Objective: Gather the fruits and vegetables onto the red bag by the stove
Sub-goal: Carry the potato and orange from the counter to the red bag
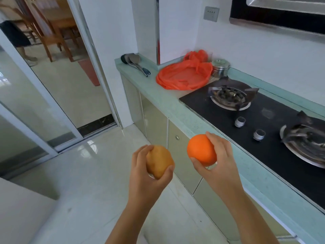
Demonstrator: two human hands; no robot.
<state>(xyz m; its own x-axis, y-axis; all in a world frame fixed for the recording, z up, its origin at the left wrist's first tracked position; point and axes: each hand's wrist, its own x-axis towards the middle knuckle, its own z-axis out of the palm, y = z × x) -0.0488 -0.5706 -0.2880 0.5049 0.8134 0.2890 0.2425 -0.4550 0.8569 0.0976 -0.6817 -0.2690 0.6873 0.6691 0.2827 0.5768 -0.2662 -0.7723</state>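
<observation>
My left hand (146,175) grips a tan potato (159,161) in the air over the floor. My right hand (219,161) holds a round orange (200,149) just in front of the counter's edge. The red plastic bag (182,76) lies spread flat on the pale green counter (165,101), to the left of the black gas stove (260,118). Nothing lies on the bag. Both hands are well short of it, down and nearer to me.
A steel lidded pot (220,67) stands behind the bag by the wall. Ladles (135,63) lie at the counter's far left end. Two burners (228,97) sit on the stove. A glass sliding door (58,95) opens left onto a room where a person (19,39) stands.
</observation>
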